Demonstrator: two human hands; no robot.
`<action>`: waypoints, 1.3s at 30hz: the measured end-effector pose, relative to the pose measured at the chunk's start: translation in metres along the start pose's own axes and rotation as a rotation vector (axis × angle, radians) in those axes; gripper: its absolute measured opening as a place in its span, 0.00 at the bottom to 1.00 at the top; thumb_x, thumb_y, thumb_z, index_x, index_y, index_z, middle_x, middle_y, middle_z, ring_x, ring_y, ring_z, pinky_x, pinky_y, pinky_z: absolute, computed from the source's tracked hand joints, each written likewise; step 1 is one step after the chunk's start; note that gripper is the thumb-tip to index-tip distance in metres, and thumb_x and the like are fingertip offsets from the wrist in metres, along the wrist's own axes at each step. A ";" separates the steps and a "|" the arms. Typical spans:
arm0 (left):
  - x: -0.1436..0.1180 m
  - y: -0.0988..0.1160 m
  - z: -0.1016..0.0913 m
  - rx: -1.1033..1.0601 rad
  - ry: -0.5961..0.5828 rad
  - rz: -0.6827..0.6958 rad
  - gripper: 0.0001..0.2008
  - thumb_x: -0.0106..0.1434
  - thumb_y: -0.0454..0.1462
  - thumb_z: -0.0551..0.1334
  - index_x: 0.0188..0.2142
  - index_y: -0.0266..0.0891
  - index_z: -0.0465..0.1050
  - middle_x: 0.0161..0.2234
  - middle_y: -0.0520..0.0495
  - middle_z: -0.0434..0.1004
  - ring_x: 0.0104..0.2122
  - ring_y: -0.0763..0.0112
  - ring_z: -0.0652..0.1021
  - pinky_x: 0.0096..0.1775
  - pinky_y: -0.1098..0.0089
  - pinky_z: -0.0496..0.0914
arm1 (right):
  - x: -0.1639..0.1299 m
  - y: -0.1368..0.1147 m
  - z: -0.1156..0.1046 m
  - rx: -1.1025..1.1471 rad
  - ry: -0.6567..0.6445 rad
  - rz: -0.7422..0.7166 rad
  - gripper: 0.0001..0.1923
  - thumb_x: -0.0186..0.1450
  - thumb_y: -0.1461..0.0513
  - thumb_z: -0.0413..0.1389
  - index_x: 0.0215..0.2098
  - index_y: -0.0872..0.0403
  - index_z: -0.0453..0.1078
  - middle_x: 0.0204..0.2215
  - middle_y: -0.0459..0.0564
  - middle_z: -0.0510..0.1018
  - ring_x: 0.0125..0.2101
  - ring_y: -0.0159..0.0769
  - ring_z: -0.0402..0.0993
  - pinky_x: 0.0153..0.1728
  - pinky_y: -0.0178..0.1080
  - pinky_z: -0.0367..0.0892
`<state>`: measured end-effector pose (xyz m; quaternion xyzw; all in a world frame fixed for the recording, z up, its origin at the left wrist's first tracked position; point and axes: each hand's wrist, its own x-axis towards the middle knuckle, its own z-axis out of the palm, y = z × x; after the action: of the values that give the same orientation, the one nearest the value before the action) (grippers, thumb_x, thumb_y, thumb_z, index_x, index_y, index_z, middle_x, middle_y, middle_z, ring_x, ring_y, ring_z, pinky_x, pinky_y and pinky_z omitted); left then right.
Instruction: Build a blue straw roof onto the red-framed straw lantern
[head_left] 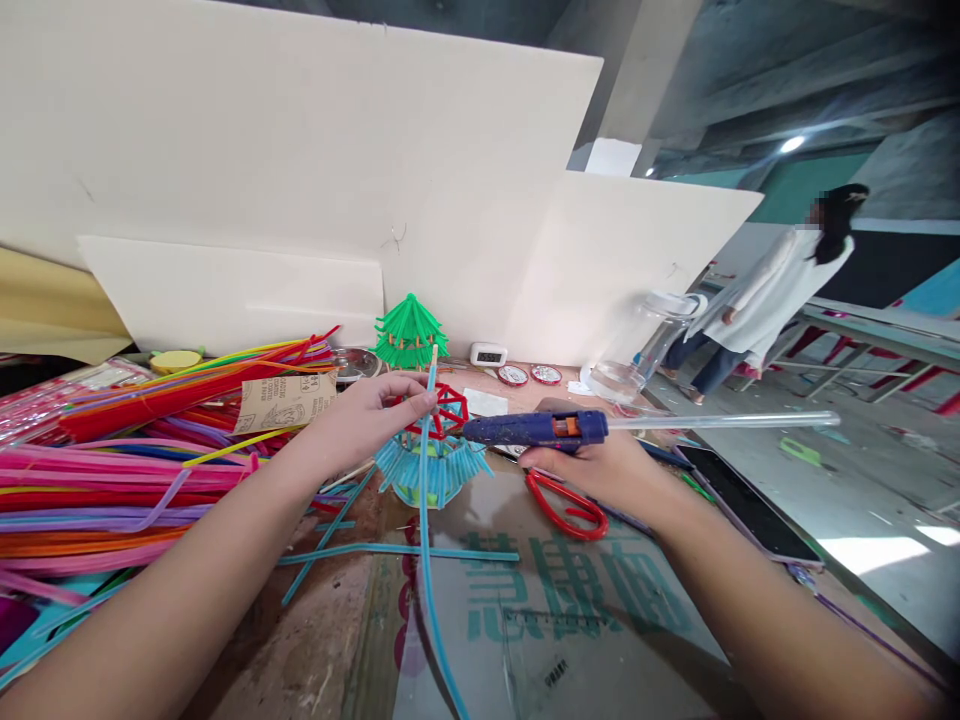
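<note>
**Straw held upright at the glue gun's nozzle**

The left hand [375, 410] reaches in from the lower left, forearm stretched out over the table, thumb and fingertips pinched shut on a long blue straw [424, 520] near its upper end. The straw stands close to upright, its long axis running from the pinch down toward the viewer, where the lower end bends away over the cardboard sheet [540, 610].

The right hand [600, 465] comes in from the lower right, palm inward, fingers wrapped closed around the handle of a blue glue gun [536, 429]. The gun lies level, its long axis across the view; the nozzle points left, almost touching the straw, and a clear glue stick [720, 421] juts out of the back toward the right.

Just behind the straw sits a small straw model [431, 460], red frame above a fringe of light-blue straws. Red-handled scissors [568, 505] lie under the right hand.
</note>
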<state>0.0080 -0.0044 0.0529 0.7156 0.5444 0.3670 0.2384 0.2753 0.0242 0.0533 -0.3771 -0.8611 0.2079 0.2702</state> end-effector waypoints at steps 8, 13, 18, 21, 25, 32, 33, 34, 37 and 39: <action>0.001 -0.001 0.000 -0.021 -0.012 -0.003 0.22 0.61 0.54 0.55 0.31 0.40 0.75 0.43 0.48 0.76 0.40 0.60 0.74 0.47 0.63 0.65 | -0.002 -0.003 0.000 0.003 -0.011 -0.004 0.12 0.60 0.53 0.60 0.31 0.53 0.70 0.28 0.46 0.76 0.30 0.36 0.72 0.32 0.36 0.66; 0.001 -0.004 0.000 -0.031 -0.015 0.002 0.21 0.62 0.54 0.55 0.30 0.41 0.74 0.45 0.48 0.77 0.43 0.59 0.75 0.47 0.63 0.65 | 0.000 0.001 -0.001 0.077 -0.021 0.003 0.12 0.59 0.51 0.60 0.31 0.52 0.72 0.27 0.47 0.78 0.29 0.38 0.74 0.32 0.38 0.70; 0.002 -0.007 0.002 -0.069 -0.012 0.005 0.22 0.61 0.56 0.57 0.28 0.41 0.74 0.47 0.47 0.77 0.48 0.56 0.74 0.50 0.63 0.65 | 0.002 0.016 -0.005 0.077 0.094 0.030 0.16 0.58 0.49 0.57 0.33 0.52 0.75 0.28 0.49 0.80 0.31 0.42 0.75 0.37 0.43 0.71; 0.002 -0.008 0.001 -0.091 -0.024 0.014 0.21 0.61 0.55 0.56 0.29 0.42 0.75 0.47 0.48 0.76 0.49 0.57 0.74 0.51 0.62 0.64 | 0.003 0.019 -0.007 0.072 0.091 0.062 0.19 0.58 0.46 0.57 0.28 0.53 0.75 0.27 0.50 0.80 0.30 0.42 0.75 0.36 0.43 0.71; 0.001 -0.005 -0.001 -0.077 -0.031 0.013 0.22 0.62 0.55 0.55 0.32 0.41 0.76 0.47 0.47 0.76 0.48 0.57 0.74 0.51 0.62 0.65 | 0.005 0.020 -0.010 0.134 0.077 0.030 0.21 0.61 0.44 0.54 0.30 0.53 0.75 0.30 0.50 0.80 0.32 0.41 0.75 0.37 0.41 0.70; 0.002 -0.007 -0.003 -0.134 -0.041 0.016 0.23 0.62 0.55 0.54 0.33 0.40 0.76 0.45 0.47 0.78 0.46 0.59 0.75 0.49 0.63 0.67 | 0.016 0.043 -0.012 0.227 0.184 0.010 0.21 0.66 0.48 0.50 0.35 0.55 0.74 0.31 0.52 0.79 0.36 0.39 0.75 0.42 0.40 0.68; 0.002 -0.009 -0.003 -0.153 -0.031 0.006 0.23 0.62 0.55 0.55 0.34 0.40 0.76 0.46 0.47 0.78 0.46 0.59 0.75 0.49 0.63 0.67 | 0.020 0.050 -0.011 0.227 0.201 0.028 0.21 0.66 0.47 0.50 0.37 0.55 0.74 0.33 0.52 0.79 0.37 0.39 0.75 0.43 0.40 0.68; 0.003 -0.010 -0.003 -0.170 -0.022 -0.007 0.23 0.61 0.56 0.56 0.34 0.40 0.76 0.46 0.46 0.78 0.46 0.58 0.75 0.49 0.63 0.67 | 0.024 0.057 -0.011 0.212 0.221 0.057 0.21 0.66 0.47 0.51 0.38 0.56 0.73 0.35 0.53 0.79 0.38 0.40 0.75 0.43 0.40 0.68; 0.004 -0.012 -0.002 -0.201 -0.003 -0.032 0.23 0.59 0.56 0.58 0.34 0.40 0.77 0.49 0.45 0.77 0.47 0.58 0.75 0.49 0.63 0.68 | 0.039 0.083 -0.005 0.089 0.229 0.217 0.23 0.63 0.46 0.53 0.41 0.57 0.72 0.37 0.54 0.79 0.38 0.40 0.74 0.40 0.40 0.69; 0.005 -0.012 -0.002 -0.200 -0.001 -0.030 0.23 0.59 0.56 0.58 0.34 0.40 0.77 0.51 0.45 0.75 0.48 0.58 0.74 0.50 0.63 0.67 | 0.051 0.101 0.000 0.009 0.179 0.341 0.23 0.62 0.47 0.54 0.40 0.58 0.73 0.31 0.53 0.79 0.33 0.40 0.74 0.35 0.39 0.68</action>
<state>-0.0005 0.0038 0.0464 0.6802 0.5156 0.4154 0.3145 0.3001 0.1268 0.0122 -0.5335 -0.7562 0.2202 0.3083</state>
